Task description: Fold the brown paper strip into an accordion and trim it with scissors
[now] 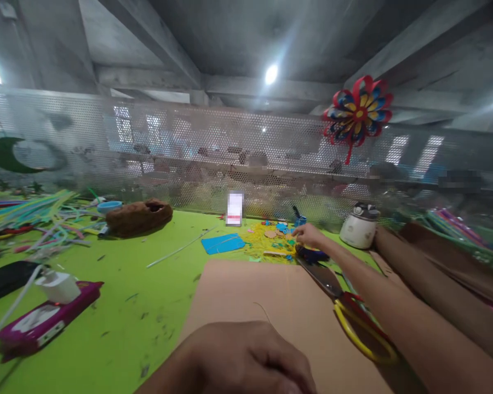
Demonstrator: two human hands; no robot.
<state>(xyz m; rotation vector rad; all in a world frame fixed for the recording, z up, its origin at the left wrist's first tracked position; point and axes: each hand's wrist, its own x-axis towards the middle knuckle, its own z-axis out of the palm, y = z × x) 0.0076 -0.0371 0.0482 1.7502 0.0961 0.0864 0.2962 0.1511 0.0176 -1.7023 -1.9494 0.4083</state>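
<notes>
My left hand [246, 355] is low in the foreground over a brown cardboard sheet [267, 290]; its fingers curl under, their tips out of sight, so what they hold is hidden. A thin strand [263, 310] shows just beyond its knuckles. Stretched forward, my right hand [309, 236] is at the right edge of a pile of yellow shreds and small coloured cutouts [271, 241]. Its fingers are bent together, and anything in them is too small to make out. Scissors with yellow and red handles [365, 339] lie beneath my right forearm, blades pointing away.
A blue sheet [223, 244] and a bright phone-like screen [235, 209] are ahead. Left are a purple power strip [53, 323], a brown pouch [139, 218] and pipe cleaners [36, 213]. Another person's arm [427, 279] reaches beside a white bottle [358, 229]. A perforated screen [189, 142] stands behind.
</notes>
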